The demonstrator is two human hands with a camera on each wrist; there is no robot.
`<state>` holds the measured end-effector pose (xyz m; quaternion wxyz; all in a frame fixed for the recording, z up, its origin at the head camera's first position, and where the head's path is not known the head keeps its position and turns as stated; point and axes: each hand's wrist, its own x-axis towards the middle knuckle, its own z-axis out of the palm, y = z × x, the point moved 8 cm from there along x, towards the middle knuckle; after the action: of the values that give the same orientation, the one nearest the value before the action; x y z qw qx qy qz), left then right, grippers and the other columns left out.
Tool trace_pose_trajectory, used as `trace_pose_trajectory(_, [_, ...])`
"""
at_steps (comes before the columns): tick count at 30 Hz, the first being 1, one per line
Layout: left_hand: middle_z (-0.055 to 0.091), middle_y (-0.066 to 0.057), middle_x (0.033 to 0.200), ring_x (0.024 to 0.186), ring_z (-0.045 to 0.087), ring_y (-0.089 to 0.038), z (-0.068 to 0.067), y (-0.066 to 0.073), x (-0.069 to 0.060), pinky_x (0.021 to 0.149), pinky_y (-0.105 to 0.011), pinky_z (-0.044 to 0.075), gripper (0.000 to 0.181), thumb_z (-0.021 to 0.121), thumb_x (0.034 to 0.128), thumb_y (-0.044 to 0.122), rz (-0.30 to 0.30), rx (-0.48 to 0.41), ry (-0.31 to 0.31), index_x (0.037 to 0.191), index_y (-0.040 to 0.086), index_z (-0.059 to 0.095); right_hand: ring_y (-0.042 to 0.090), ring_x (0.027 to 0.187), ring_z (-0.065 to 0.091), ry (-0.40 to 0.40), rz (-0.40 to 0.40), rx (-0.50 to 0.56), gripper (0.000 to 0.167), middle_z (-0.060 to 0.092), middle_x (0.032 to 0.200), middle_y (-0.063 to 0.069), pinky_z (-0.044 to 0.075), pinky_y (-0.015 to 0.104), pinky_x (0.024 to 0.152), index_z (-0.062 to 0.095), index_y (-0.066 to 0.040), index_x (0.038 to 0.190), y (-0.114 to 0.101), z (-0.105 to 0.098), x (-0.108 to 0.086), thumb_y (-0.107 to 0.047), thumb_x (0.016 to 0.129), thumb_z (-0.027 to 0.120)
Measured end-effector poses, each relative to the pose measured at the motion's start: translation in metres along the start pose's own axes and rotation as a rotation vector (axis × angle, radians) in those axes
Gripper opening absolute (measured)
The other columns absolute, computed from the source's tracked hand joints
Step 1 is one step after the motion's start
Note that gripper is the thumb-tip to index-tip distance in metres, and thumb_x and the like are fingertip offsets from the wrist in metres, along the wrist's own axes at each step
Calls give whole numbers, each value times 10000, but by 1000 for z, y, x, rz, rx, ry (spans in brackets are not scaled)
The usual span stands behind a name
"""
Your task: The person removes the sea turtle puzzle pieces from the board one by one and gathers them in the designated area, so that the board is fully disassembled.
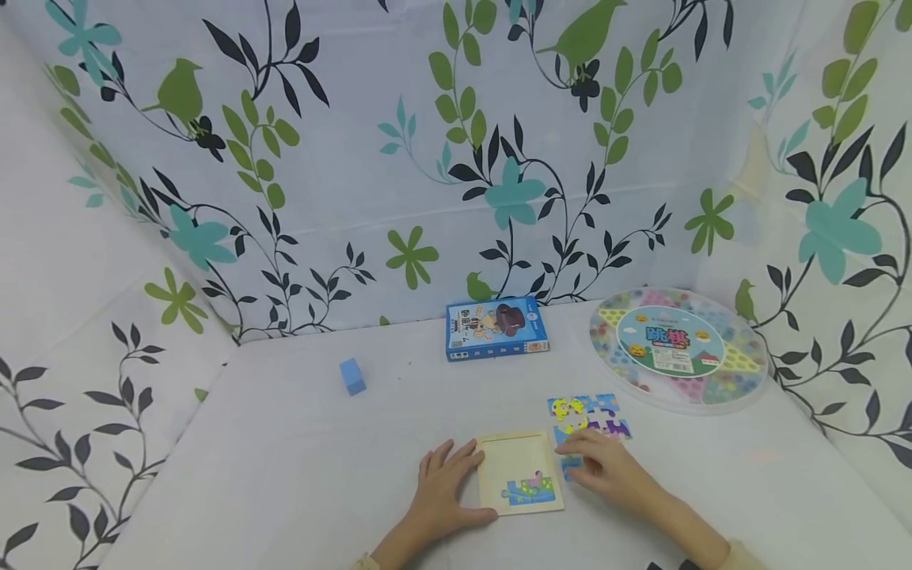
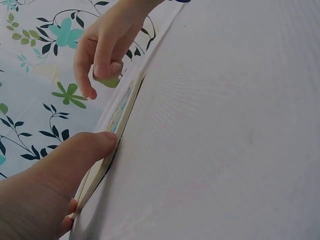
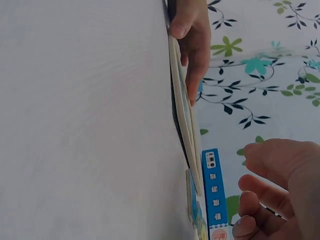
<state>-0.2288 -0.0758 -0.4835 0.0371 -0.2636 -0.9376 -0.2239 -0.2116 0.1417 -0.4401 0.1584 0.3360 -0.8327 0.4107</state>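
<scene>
A shallow square wooden puzzle tray point(image 1: 506, 463) lies on the white table with a few joined jigsaw pieces point(image 1: 530, 488) in its lower right corner. My left hand point(image 1: 443, 492) holds the tray at its left side, the thumb on the near edge. Just right of the tray, my right hand point(image 1: 613, 469) hovers with loosely bent fingers and nothing visible between them, as the right wrist view also shows. Beneath and beyond its fingertips lie colourful jigsaw pieces point(image 1: 606, 402) in blue, yellow and purple, partly covered by this hand.
A blue game box point(image 1: 495, 328) stands at the table's back, near the patterned curtain point(image 1: 342, 158). Right of it lies a round Chinese checkers set point(image 1: 673, 344) under clear plastic. A small blue block point(image 1: 352, 376) sits to the left.
</scene>
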Motion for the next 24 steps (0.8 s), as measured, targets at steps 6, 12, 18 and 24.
trace_pose_trajectory(6, [387, 6, 1371, 1262, 225, -323, 0, -1, 0, 968, -559, 115, 805, 585, 658, 689, 16, 16, 14, 1267, 170, 501, 2, 610, 421, -30, -42, 88, 247, 601, 914, 26, 401, 165, 509, 623, -28, 992, -17, 18, 16, 10, 754, 677])
trace_pose_trajectory(12, [399, -15, 1363, 1249, 236, -346, -2, 1, -2, 952, -586, 118, 789, 606, 660, 666, 40, -11, 46, 1259, 164, 506, 18, 602, 466, -180, 88, 216, 346, 603, 925, 62, 424, 184, 502, 569, 15, 1110, -18, 47, 21, -93, 797, 670])
trace_pose_trajectory(18, [401, -11, 1361, 1249, 240, -347, 2, 1, -4, 951, -591, 115, 791, 603, 661, 668, 38, -23, 32, 1261, 163, 503, 7, 602, 441, -249, 144, 220, 395, 561, 877, -27, 420, 178, 512, 562, 19, 1111, -16, 66, 12, -114, 765, 697])
trace_pose_trajectory(24, [430, -40, 1336, 1219, 278, -368, -3, 3, -3, 916, -609, 156, 764, 615, 672, 645, 94, -16, 103, 1241, 144, 520, 14, 602, 427, -213, 152, 181, 362, 535, 861, -54, 410, 176, 520, 582, -12, 1079, -16, 66, 12, -108, 753, 706])
